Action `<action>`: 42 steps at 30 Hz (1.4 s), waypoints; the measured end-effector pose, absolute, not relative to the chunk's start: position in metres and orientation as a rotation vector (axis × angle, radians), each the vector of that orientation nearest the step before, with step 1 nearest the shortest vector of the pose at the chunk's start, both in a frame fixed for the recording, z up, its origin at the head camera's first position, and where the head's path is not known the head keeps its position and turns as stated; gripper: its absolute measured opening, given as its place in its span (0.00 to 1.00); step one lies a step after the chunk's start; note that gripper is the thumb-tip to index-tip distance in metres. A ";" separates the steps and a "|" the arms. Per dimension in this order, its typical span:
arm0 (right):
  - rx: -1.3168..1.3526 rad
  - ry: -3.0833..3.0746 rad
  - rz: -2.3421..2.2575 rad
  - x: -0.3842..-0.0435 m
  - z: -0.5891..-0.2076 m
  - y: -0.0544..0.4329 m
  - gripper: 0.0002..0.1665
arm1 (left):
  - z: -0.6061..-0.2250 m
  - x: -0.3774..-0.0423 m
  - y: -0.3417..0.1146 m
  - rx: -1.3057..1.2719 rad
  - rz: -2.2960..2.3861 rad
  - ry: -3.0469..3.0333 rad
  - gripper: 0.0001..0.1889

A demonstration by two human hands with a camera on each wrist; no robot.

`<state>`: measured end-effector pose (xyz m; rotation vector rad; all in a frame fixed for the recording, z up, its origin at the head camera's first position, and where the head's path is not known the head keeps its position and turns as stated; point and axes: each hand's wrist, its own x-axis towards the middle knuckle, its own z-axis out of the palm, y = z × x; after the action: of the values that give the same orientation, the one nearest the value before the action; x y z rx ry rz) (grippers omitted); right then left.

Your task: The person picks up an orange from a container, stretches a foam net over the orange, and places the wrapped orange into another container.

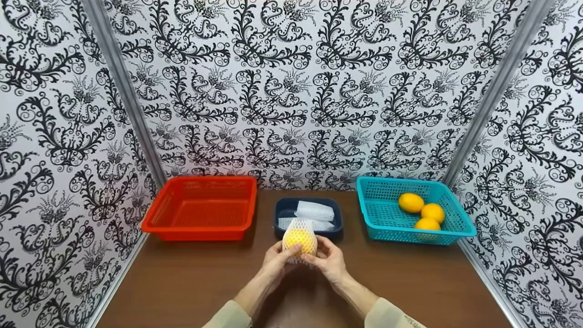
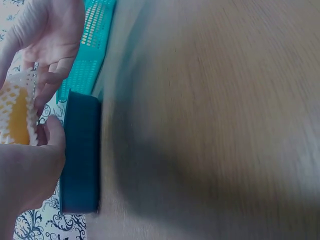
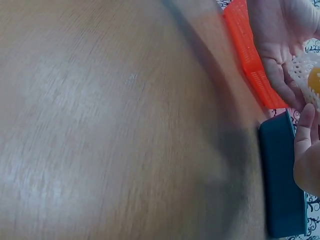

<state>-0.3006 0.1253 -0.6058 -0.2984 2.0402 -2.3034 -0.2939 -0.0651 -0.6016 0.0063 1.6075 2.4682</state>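
Left hand (image 1: pixel 276 259) and right hand (image 1: pixel 331 261) grip the yellow fruit (image 1: pixel 299 241) within its foam net (image 1: pixel 299 223), at six o'clock from the navy tray (image 1: pixel 286 210); uneven finger pressure could tear the foam net or squeeze the yellow fruit out.

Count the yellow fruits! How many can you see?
4: the back fruit, middle fruit and front fruit in the turquoise basket, plus one netted fruit held in both hands. No others show.
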 end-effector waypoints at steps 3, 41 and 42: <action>-0.337 2.083 -2.265 -0.300 -0.604 0.123 0.44 | -0.599 -0.296 -0.066 -0.007 2.513 1.589 0.32; -1.123 2.970 -1.401 -0.309 -0.593 0.065 0.14 | -0.533 -0.361 -0.204 -0.268 2.005 2.828 0.46; -1.129 2.980 -1.375 -0.310 -0.593 0.063 0.14 | -0.532 -0.363 -0.206 -0.260 1.965 2.868 0.46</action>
<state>-0.3098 0.0631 -0.5925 -1.1291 2.9802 -1.3749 -0.3634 -0.2065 -0.5320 -0.2604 2.8680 1.9647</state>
